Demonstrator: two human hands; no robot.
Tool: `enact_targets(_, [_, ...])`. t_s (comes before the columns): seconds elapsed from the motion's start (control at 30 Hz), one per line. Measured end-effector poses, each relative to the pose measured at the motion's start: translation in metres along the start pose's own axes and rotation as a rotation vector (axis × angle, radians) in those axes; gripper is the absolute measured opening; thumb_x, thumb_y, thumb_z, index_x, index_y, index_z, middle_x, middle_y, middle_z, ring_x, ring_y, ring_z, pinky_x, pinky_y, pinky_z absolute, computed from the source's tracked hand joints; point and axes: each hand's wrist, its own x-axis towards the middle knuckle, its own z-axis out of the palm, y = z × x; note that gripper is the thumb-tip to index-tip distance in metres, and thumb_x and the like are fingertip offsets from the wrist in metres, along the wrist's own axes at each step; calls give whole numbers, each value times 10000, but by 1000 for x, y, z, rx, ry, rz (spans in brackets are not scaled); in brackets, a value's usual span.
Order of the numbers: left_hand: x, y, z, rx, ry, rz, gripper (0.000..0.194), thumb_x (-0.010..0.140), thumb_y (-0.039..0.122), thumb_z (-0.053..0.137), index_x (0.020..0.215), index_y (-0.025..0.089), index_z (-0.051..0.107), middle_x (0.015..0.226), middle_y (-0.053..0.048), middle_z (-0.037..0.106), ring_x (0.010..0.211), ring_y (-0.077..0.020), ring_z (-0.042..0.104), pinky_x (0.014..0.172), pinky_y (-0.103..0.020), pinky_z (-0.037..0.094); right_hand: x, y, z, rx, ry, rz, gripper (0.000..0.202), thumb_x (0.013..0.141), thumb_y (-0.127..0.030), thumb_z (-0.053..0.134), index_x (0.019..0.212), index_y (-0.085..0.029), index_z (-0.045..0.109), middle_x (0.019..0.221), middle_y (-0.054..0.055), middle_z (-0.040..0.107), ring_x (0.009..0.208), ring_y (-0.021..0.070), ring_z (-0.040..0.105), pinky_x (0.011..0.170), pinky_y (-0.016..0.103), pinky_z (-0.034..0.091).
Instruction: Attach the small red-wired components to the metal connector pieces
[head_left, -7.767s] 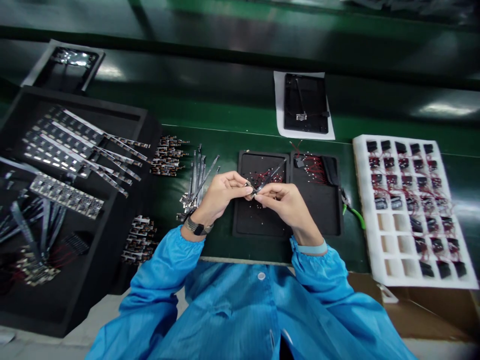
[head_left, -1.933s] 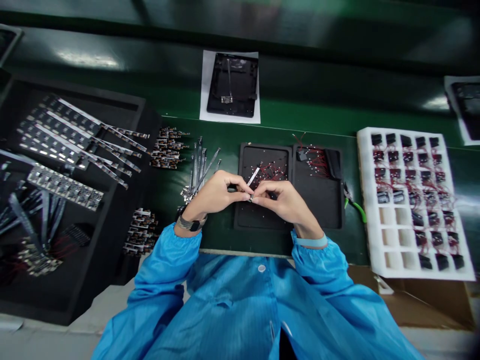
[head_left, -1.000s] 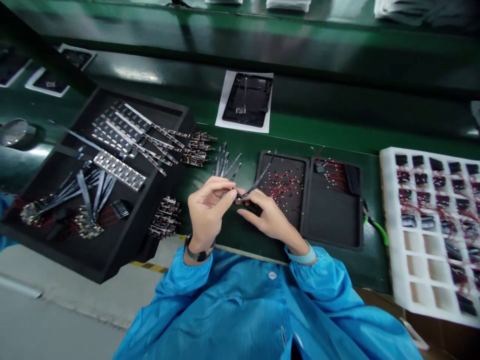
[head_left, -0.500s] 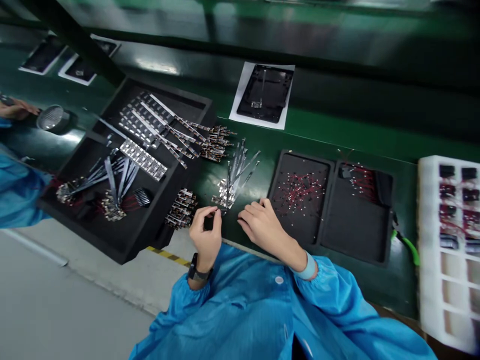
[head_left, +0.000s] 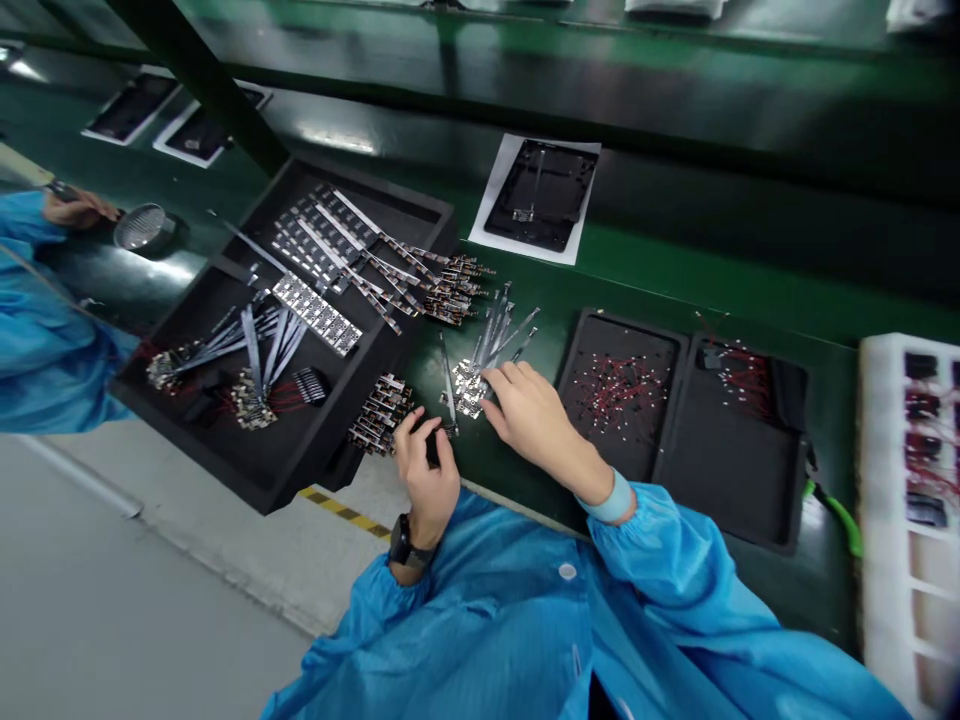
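Observation:
My left hand (head_left: 429, 470) hovers at the table's front edge, its thumb and curled fingers apart with nothing plainly held. Just beyond its fingertips, one flat ribbon cable (head_left: 448, 372) lies apart from the others. My right hand (head_left: 532, 415) reaches onto a pile of small circuit boards (head_left: 468, 388) with grey flat cables (head_left: 501, 330). Its thumb and fingers close around the pile's right side; the exact contact is partly hidden. Beside my left hand is a stack of boards (head_left: 379, 412), and another board stack (head_left: 457, 290) lies farther back.
A black divided tray (head_left: 274, 490) with ribbon cables and boards stands left. Right are a shallow tray (head_left: 570, 345) of red-wired parts, a second tray (head_left: 712, 480), green-handled pliers (head_left: 846, 525) and white foam (head_left: 885, 560). A black panel (head_left: 540, 195) lies behind. A co-worker's hand (head_left: 79, 208) is far left.
My right hand has moved forward and left onto the board pile. The fingers of my left hand have spread from a near pinch. The whole view has shifted slightly.

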Motion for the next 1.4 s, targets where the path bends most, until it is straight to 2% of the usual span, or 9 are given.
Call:
enact_targets(0.13, [1, 4, 2, 119, -90, 25, 310, 973, 277, 687, 1274, 204, 660, 1465, -195, 561, 1371, -347, 517, 1156, -565, 405, 13, -14, 20, -3, 66, 57, 401, 1013, -339, 642, 1357, -134, 608, 1156, 197, 610, 1064, 372, 529, 880, 493, 499])
enact_targets(0.3, [3, 4, 1, 122, -103, -15, 241, 1035, 214, 548, 1240, 180, 670, 1455, -207, 559, 1384, -340, 503, 1158, -555, 388, 13, -14, 19, -54, 63, -30, 552, 957, -445, 745, 1436, -211, 603, 1179, 194, 563, 1081, 378, 495, 864, 490, 491])
enact_targets(0.5, [11, 5, 3, 104, -132, -28, 303, 1036, 138, 453, 1232, 179, 679, 1484, -206, 542, 1385, -345, 504, 1157, -569, 393, 8, 1, 15, -73, 5, 26, 469, 985, -344, 701, 1431, -209, 646, 1180, 207, 553, 1056, 378, 494, 860, 495, 489])
enact_targets(0.63, [27, 5, 10, 46, -208, 19, 383, 992, 53, 414, 1252, 186, 662, 1549, -198, 502, 1461, -337, 469, 1186, -573, 405, 2, 13, 7, -38, 34, 89, 430, 983, -284, 683, 1406, -208, 674, 1182, 203, 549, 1065, 381, 503, 897, 520, 498])
enact_targets(0.77, [33, 9, 13, -13, -270, 93, 495, 953, -15, 360, 1328, 174, 622, 1676, -181, 377, 1609, -311, 292, 1280, -585, 322, -10, 26, -19, 96, 120, 84, 442, 1003, -312, 644, 1435, -214, 649, 1213, 179, 573, 1087, 364, 529, 960, 537, 503])
enact_targets(0.87, [28, 19, 11, -59, -252, 149, 503, 969, 13, 399, 1398, 186, 597, 1706, -170, 347, 1621, -316, 267, 1281, -593, 324, -27, 44, -48, 190, 241, 120, 380, 1023, -336, 607, 1379, -231, 684, 1199, 151, 626, 1094, 347, 574, 995, 547, 492])
enact_targets(1.07, [54, 40, 21, -23, -272, 201, 334, 983, 211, 608, 1308, 197, 682, 1457, -191, 599, 1361, -370, 525, 1146, -583, 431, -83, 102, -87, 220, 487, 347, 246, 991, -396, 656, 1170, -267, 764, 1079, 90, 724, 959, 285, 645, 860, 452, 522])
enact_targets(1.23, [86, 38, 46, 199, -364, 204, 316, 970, 321, 627, 1200, 130, 731, 1365, -247, 623, 1237, -449, 533, 1009, -619, 452, -127, 151, -81, 220, 604, 518, 252, 951, -403, 677, 1088, -212, 769, 987, 80, 731, 839, 232, 627, 769, 382, 505])
enact_targets(1.4, [88, 30, 55, 171, -339, 251, 211, 942, 315, 641, 1053, 178, 757, 1278, -193, 665, 1180, -410, 551, 975, -556, 454, -146, 179, -62, 250, 716, 668, 290, 916, -383, 664, 1111, -181, 741, 922, 69, 713, 794, 209, 605, 745, 355, 509])
